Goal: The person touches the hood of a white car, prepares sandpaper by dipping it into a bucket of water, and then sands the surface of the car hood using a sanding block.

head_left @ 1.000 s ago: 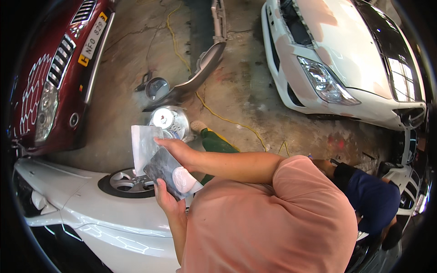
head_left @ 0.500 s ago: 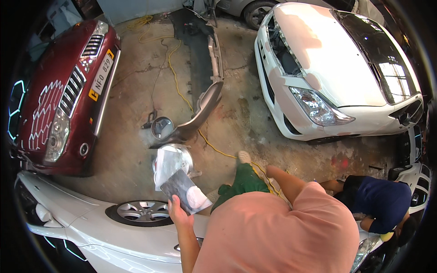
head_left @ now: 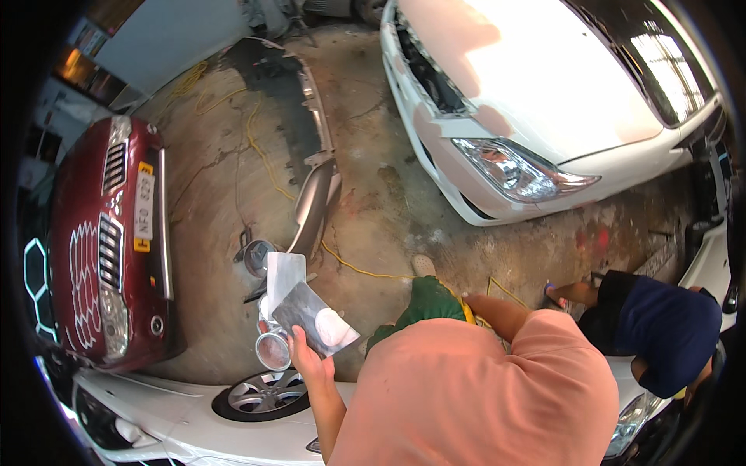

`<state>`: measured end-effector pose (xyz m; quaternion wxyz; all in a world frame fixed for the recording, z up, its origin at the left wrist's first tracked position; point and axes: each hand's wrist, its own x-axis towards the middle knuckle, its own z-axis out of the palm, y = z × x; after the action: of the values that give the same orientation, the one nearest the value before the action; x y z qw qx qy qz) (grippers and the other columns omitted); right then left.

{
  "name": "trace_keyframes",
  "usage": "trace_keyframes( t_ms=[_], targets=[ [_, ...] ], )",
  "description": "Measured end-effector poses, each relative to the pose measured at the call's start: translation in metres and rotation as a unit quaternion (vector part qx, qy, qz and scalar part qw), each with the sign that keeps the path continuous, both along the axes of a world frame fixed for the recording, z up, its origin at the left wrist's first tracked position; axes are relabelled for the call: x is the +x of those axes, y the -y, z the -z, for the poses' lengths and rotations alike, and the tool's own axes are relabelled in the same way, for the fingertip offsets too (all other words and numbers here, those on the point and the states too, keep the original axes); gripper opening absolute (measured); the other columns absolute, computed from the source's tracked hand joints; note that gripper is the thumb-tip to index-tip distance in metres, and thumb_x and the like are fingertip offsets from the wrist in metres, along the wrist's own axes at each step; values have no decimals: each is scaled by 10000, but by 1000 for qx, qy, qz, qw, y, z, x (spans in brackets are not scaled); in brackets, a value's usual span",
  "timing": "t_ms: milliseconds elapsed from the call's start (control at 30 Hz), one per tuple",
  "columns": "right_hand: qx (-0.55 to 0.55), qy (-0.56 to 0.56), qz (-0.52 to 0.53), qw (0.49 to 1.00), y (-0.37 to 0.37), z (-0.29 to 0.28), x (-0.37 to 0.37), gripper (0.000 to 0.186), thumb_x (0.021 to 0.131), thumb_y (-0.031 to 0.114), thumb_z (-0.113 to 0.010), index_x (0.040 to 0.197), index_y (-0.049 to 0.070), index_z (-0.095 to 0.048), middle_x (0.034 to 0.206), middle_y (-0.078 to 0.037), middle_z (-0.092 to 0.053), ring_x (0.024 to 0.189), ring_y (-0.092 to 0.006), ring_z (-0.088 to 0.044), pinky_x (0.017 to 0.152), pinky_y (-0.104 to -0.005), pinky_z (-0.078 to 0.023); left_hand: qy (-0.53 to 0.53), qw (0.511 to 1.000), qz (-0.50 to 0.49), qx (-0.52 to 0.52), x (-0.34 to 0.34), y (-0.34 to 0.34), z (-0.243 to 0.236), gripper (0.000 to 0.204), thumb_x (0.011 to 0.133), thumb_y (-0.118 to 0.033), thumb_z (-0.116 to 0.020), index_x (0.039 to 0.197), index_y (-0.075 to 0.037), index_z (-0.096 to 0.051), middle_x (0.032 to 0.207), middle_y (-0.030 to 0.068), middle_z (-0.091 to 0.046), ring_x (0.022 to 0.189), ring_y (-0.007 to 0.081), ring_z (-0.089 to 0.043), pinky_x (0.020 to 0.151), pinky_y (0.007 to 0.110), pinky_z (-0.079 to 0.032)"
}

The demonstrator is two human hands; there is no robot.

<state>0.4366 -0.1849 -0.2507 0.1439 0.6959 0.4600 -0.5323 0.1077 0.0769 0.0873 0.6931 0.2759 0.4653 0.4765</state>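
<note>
My left hand is closed round the near edge of a grey flat plate, thumb up along its side. A smooth lump of pale pink paste lies on the plate's right part. Just beyond it, a whitish rectangular sheet overlaps the plate's far edge; I cannot tell whether the hand holds it too. An open round can with pinkish contents stands beside my fingers, left of the plate. My right upper arm bends at the elbow, and the forearm and right hand are hidden behind my body.
A white car with a silver wheel stands close at left. A maroon vehicle, a patched white car and a removed bumper lie beyond. A yellow cord crosses the floor. Another person bends at right.
The view has turned, so the cars and bumper sit differently in it. The open can now shows beside my fingers. My left hand still grips the plate with the paste on it.
</note>
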Motion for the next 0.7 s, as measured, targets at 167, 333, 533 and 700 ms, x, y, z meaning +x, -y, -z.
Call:
trace_keyframes(
  t_ms=[167, 333, 533, 700],
  targets=[
    [46, 61, -13, 997, -51, -23, 97, 346, 929, 156, -538, 1253, 58, -613, 1285, -214, -620, 1169, -399, -618, 945, -476, -523, -18, 999, 9, -28, 92, -16, -7, 501, 998, -285, -615, 1392, -23, -450, 1274, 114, -596, 1132, 279, -618, 971, 432, -509],
    [99, 55, 98, 989, -80, -34, 131, 369, 928, 169, -546, 1282, 71, -581, 1262, -210, -612, 1192, -388, -604, 972, -468, -512, -27, 999, 15, -24, 132, -17, -18, 470, 1006, -301, -608, 1362, -20, -484, 1241, 119, -624, 1101, 272, -638, 944, 435, -525],
    [87, -12, 209, 974, -81, -17, 125, 456, 958, 338, -551, 1296, 32, -577, 1278, -236, -617, 1187, -413, -589, 994, -473, -483, -16, 999, 39, -17, 134, -5, -15, 458, 1010, -299, -600, 1358, -22, -492, 1250, 116, -622, 1111, 266, -634, 958, 431, -521],
    [52, -104, 256, 960, -62, -31, 81, 742, 987, 613, -417, 1370, -12, -534, 1373, -256, -559, 1283, -398, -519, 1085, -460, -392, -3, 1000, 20, -1, 101, 11, -6, 448, 1014, -288, -589, 1361, -22, -489, 1254, 109, -619, 1131, 261, -625, 975, 428, -514]
  ],
)
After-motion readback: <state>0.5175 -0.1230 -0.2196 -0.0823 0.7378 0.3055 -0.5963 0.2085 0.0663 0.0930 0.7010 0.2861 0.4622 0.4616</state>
